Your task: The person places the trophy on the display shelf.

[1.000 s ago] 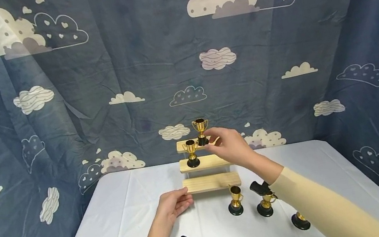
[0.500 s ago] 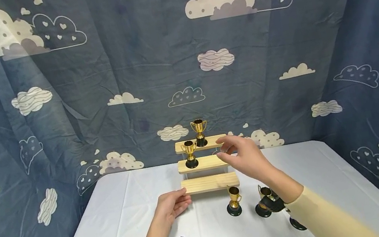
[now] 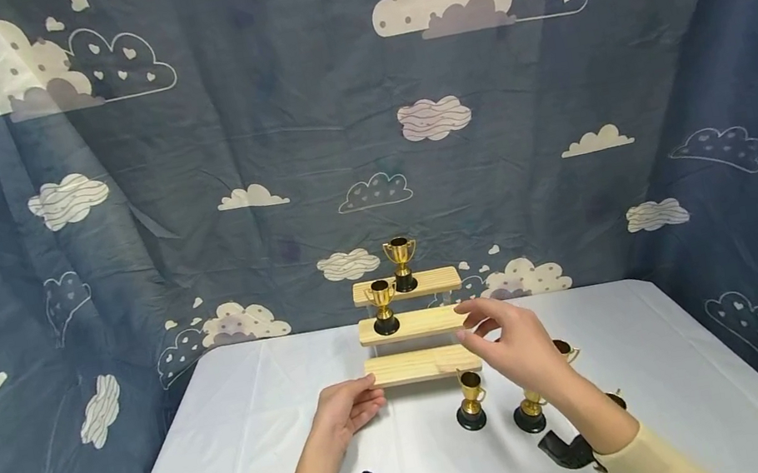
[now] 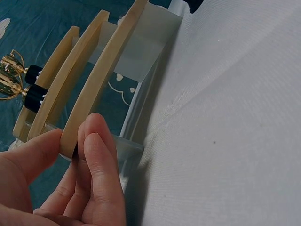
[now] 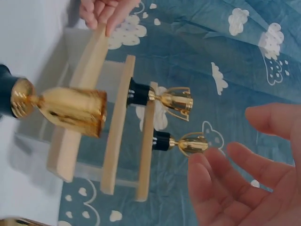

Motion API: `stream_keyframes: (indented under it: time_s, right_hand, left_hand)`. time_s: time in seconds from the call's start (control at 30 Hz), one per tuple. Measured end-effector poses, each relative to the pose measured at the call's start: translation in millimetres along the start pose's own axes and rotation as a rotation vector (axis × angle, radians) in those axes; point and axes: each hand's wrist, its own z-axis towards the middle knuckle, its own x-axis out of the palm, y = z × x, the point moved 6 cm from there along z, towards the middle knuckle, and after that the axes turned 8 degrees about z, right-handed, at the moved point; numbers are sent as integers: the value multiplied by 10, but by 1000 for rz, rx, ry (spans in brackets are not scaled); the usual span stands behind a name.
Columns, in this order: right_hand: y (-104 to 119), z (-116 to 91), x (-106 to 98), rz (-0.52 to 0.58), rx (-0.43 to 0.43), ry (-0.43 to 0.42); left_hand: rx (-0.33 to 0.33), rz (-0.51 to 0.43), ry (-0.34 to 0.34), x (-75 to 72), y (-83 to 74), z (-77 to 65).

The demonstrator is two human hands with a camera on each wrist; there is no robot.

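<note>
A three-step wooden stand [image 3: 420, 364] holds two small gold trophy cups with black bases. One trophy [image 3: 401, 253] stands on the top step, the other trophy [image 3: 381, 295] on the middle step, towards the left. My left hand [image 3: 338, 417] pinches the left end of the lowest step between thumb and fingers, plain in the left wrist view. My right hand [image 3: 515, 339] hovers at the stand's right side, fingers loosely bent and holding nothing. Below it on the table stands a trophy [image 3: 472, 418]; another trophy [image 3: 529, 413] is partly hidden by the right hand and wrist.
More trophies, one [image 3: 562, 346] behind my right hand and one [image 3: 617, 399] beyond the wrist, show only in part. A white cloth covers the table [image 3: 237, 464]. Blue cloud-patterned fabric [image 3: 304, 241] hangs behind and at both sides.
My right hand has drawn back from the trophy on the top step, moving right and down towards the table. The left hand keeps its hold on the stand.
</note>
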Motion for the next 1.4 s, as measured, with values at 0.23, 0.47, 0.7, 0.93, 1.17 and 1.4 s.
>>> stream_keyframes:
  time_s: [0.23, 0.47, 0.7, 0.93, 1.17, 1.4]
  right_hand:
    - [-60, -122, 30, -24, 38, -37]
    - [-171, -251, 120, -56, 52, -64]
    - [-250, -299, 214, -107, 80, -85]
    - [-309, -303, 281, -176, 112, -85]
    - [-370, -309, 318, -221, 132, -76]
    - [-435, -322, 363, -221, 161, -54]
  left_hand:
    - [0, -5, -14, 18, -3, 46]
    - [-6, 2, -5, 8, 16, 34]
    - [-2, -11, -6, 15, 30, 42]
    - [-10, -9, -8, 11, 17, 49]
    - [-14, -18, -12, 11, 14, 43]
    - [-5, -4, -1, 16, 29, 39]
